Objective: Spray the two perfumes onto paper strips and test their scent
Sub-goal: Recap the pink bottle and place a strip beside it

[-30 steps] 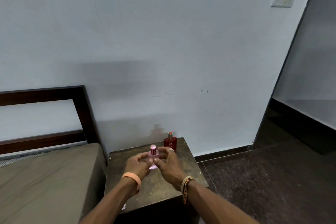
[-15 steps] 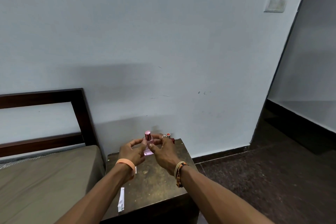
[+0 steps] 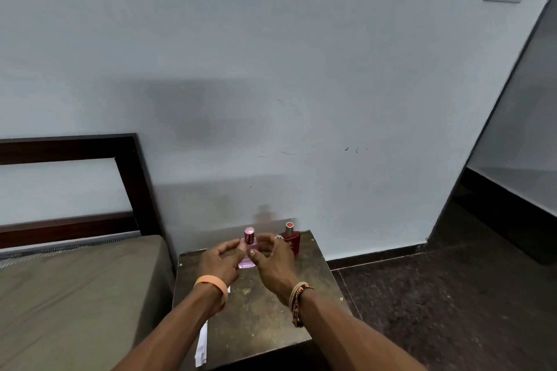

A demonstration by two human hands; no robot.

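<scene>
A small pink perfume bottle (image 3: 249, 245) with a pink cap is held upright over the dark bedside table (image 3: 265, 307). My left hand (image 3: 219, 260) pinches its left side and my right hand (image 3: 272, 262) pinches its right side. A red perfume bottle (image 3: 291, 240) with a red-topped cap stands at the table's back right, just behind my right hand. A white paper strip (image 3: 201, 343) lies along the table's front left edge, partly hidden by my left forearm.
A bed with a brown mattress (image 3: 75, 295) and dark wooden headboard (image 3: 132, 178) adjoins the table on the left. A pale wall (image 3: 271, 99) rises right behind the table. Dark stone floor (image 3: 437, 295) spreads to the right.
The pink bottle, held between both hands, rose off the table toward the wall and has since come down a little. The paper strip came into view at the front left.
</scene>
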